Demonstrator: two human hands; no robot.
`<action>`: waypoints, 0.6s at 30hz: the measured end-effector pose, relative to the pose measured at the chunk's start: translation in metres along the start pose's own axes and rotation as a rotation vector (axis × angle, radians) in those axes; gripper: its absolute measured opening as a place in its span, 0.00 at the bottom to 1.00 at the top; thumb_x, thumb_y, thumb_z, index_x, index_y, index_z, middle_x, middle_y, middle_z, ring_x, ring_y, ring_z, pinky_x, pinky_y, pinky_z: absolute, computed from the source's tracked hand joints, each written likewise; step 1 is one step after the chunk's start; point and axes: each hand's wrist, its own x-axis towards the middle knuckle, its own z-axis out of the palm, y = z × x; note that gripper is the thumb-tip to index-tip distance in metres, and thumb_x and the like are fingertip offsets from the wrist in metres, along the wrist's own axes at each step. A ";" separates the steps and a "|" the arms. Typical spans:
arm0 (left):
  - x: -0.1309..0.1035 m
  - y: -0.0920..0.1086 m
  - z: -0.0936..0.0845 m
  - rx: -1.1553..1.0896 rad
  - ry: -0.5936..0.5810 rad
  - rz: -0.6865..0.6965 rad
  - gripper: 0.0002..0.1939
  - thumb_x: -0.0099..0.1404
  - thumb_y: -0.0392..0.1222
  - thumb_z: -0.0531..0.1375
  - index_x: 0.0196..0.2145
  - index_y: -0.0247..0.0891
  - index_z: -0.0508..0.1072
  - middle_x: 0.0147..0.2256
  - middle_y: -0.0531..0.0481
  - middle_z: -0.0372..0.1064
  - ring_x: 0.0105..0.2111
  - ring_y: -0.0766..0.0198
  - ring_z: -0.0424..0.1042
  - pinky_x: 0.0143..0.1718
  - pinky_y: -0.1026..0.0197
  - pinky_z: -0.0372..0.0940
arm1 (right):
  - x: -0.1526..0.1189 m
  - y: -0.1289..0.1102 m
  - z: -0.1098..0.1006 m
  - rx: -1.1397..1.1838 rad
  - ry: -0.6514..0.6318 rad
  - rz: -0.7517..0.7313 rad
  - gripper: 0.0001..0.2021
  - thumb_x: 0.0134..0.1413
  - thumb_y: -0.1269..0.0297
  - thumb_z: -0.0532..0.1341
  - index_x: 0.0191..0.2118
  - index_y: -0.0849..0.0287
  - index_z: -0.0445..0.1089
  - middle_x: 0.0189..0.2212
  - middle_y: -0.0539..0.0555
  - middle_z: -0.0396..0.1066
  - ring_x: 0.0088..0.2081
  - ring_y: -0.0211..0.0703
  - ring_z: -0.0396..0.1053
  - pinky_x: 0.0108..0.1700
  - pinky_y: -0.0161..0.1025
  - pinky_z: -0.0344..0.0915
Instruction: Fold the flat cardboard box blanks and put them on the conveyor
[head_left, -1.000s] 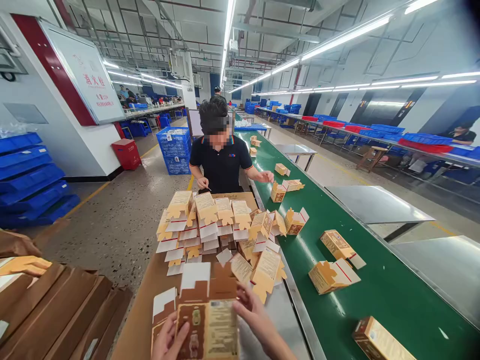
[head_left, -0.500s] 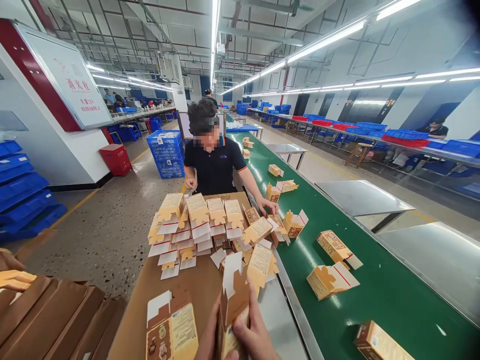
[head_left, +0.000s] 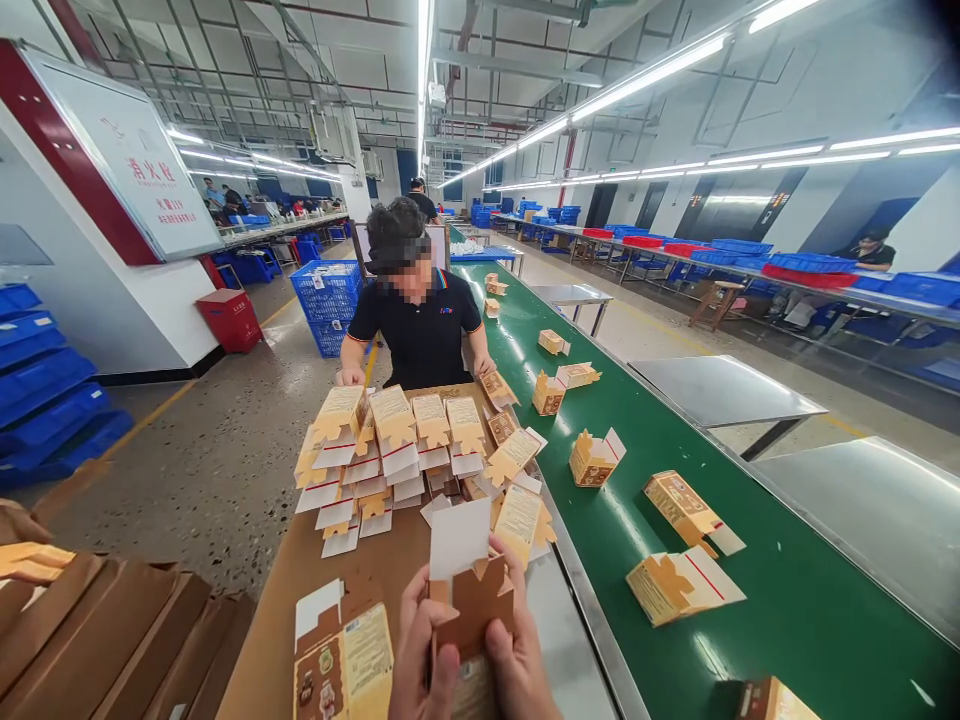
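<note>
A small brown carton (head_left: 474, 612) with its white end flap standing up is held between both my hands at the bottom middle. My left hand (head_left: 420, 650) grips its left side, with the thumb pointing up along it. My right hand (head_left: 517, 650) wraps the right side, thumb pressed against the brown flap. To the left, a flattened brown-and-cream carton (head_left: 366, 660) lies on the cardboard surface (head_left: 277, 610). Just beyond my hands, a cream carton (head_left: 519, 520) with open flaps rests at the edge of a pile of cartons (head_left: 397, 420).
On the right a green conveyor belt (head_left: 600, 540) carries several open cartons (head_left: 679, 505). A co-worker (head_left: 420, 320) sits across the pile, one hand at a carton (head_left: 499, 388). Brown cardboard (head_left: 112, 640) stands at lower left; blue crates (head_left: 328, 300) stand behind.
My hands have turned the carton so its white flap and brown flaps face me more. The co-worker's hand drew a carton off the belt toward the pile. Belt cartons shifted nearer.
</note>
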 end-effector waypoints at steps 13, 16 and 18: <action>0.005 -0.028 0.004 0.202 0.013 0.053 0.22 0.63 0.50 0.47 0.16 0.39 0.64 0.44 0.44 0.64 0.45 0.55 0.66 0.40 0.58 0.61 | 0.003 0.019 -0.021 -0.231 -0.190 -0.060 0.23 0.61 0.52 0.45 0.23 0.57 0.68 0.47 0.56 0.60 0.44 0.47 0.65 0.47 0.44 0.62; 0.009 -0.025 0.006 0.204 0.082 0.039 0.19 0.63 0.49 0.48 0.20 0.40 0.67 0.45 0.45 0.64 0.48 0.55 0.65 0.45 0.58 0.60 | 0.006 0.013 -0.022 -0.180 -0.206 0.001 0.18 0.58 0.48 0.50 0.33 0.53 0.71 0.49 0.57 0.59 0.54 0.53 0.59 0.51 0.46 0.60; 0.016 -0.020 0.006 0.151 0.170 0.007 0.16 0.62 0.51 0.49 0.28 0.40 0.70 0.47 0.46 0.64 0.52 0.54 0.62 0.53 0.55 0.55 | 0.004 0.013 -0.025 -0.077 -0.282 0.086 0.26 0.47 0.44 0.60 0.51 0.50 0.63 0.54 0.58 0.59 0.58 0.56 0.55 0.53 0.47 0.60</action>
